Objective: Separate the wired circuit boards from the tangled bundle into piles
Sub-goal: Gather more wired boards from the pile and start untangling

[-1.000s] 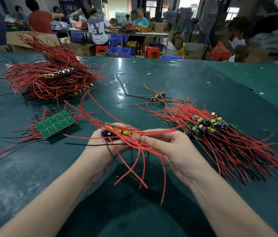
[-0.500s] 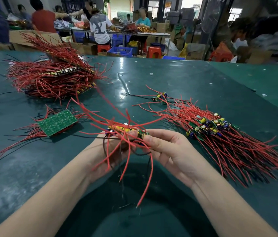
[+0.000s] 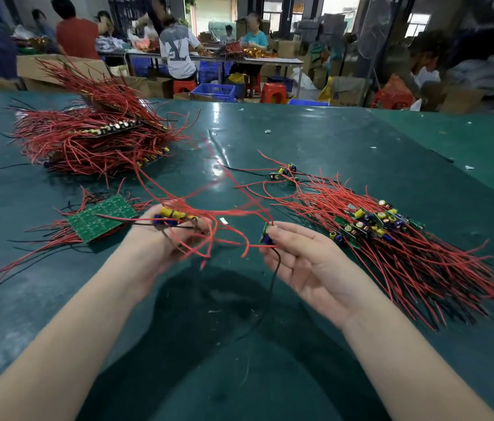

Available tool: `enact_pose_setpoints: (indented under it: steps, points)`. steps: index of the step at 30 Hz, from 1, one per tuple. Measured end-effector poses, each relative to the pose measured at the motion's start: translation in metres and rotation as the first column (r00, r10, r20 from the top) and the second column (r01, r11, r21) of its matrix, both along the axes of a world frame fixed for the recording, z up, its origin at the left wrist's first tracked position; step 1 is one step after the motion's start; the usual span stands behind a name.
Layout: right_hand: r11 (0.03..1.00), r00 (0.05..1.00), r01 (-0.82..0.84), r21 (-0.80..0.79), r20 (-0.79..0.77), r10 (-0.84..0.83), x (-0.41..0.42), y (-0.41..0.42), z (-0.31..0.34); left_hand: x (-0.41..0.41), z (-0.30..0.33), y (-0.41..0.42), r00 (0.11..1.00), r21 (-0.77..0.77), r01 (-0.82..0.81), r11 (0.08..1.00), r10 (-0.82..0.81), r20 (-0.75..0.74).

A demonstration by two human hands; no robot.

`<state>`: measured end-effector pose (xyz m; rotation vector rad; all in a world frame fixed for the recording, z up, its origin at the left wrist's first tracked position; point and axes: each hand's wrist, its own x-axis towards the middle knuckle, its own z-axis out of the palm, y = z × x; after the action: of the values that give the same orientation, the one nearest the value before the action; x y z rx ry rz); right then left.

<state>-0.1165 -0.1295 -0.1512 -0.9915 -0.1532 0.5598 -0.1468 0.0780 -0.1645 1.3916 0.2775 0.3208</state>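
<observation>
Head view, snag risk: the red wires (image 3: 227,212) arch between the small board (image 3: 267,235) on the right and the cluster of boards (image 3: 172,215) on the left; if one loop is caught on a part, pulling the two apart could drag the cluster along or strain a solder joint
Head view, slip risk: the small board is held only at the fingertips, so a sharp tug on its leads could twist it loose onto the tabletop (image 3: 345,141)
Head view, mixing risk: loose wire ends hang near the green panel (image 3: 103,217) at left; a freed board laid carelessly could re-tangle with it or with the right pile (image 3: 373,226)
Left hand (image 3: 175,238): back turned toward the camera, fingers curled round the cluster with its yellow and blue parts, wires spilling below the palm
Right hand (image 3: 297,253): palm up, thumb and forefinger pinching the small board at its near edge, the other fingers relaxed and spread; a black wire (image 3: 273,281) hangs from the board toward the near edge
Task things: large tangled bundle (image 3: 87,138) lies far left, well apart from both hands; the sorted boards lie in the right pile just beside the right hand
</observation>
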Motion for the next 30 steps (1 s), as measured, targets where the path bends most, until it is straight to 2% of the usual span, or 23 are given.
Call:
enact_pose_setpoints:
  steps: [2,5,10,13,15,17,19,21,23,25,27,30]
  points:
    - [0.995,0.995,0.096,-0.011,-0.010,-0.096,0.003,-0.001,0.000,0.002,0.000,0.006,0.991,0.131,-0.130,0.983,0.129,0.016]
    - [0.975,0.975,0.223,-0.002,-0.010,-0.223,0.007,-0.005,0.001,0.004,-0.002,0.017,0.973,0.273,-0.211,0.939,0.229,-0.036]
    - [0.897,0.917,0.394,0.198,-0.156,-0.368,0.014,-0.014,0.010,0.007,-0.011,0.030,0.941,0.568,-0.074,0.820,0.246,-0.232]
    - [0.843,0.889,0.448,0.298,-0.250,-0.384,0.016,-0.018,0.016,0.008,-0.016,0.034,0.923,0.705,-0.093,0.703,0.327,-0.204]
    - [0.836,0.890,0.444,0.323,-0.266,-0.370,0.016,-0.018,0.017,0.010,-0.016,0.035,0.930,0.687,-0.180,0.704,0.350,-0.115]
    - [0.849,0.904,0.414,0.327,-0.254,-0.343,0.015,-0.017,0.016,0.011,-0.013,0.033,0.940,0.537,-0.264,0.801,0.338,-0.041]
    - [0.865,0.919,0.382,0.325,-0.233,-0.318,0.013,-0.015,0.014,0.011,-0.011,0.033,0.946,0.439,-0.283,0.853,0.323,-0.017]
    - [0.877,0.929,0.356,0.322,-0.221,-0.296,0.012,-0.014,0.013,0.008,-0.009,0.032,0.932,0.559,-0.251,0.790,0.353,-0.082]
    - [0.897,0.937,0.332,0.292,-0.215,-0.277,0.011,-0.014,0.012,0.005,-0.007,0.029,0.910,0.709,-0.270,0.651,0.414,-0.034]
    - [0.922,0.947,0.298,0.247,-0.201,-0.252,0.010,-0.012,0.011,0.002,-0.002,0.020,0.921,0.731,-0.350,0.585,0.358,0.154]
    - [0.940,0.960,0.255,0.228,-0.179,-0.217,0.009,-0.010,0.008,-0.002,0.005,0.007,0.942,0.683,-0.334,0.650,0.196,0.274]
    - [0.956,0.973,0.212,0.200,-0.133,-0.188,0.006,-0.005,0.004,-0.010,0.008,-0.014,0.944,0.676,-0.164,0.719,-0.084,0.318]
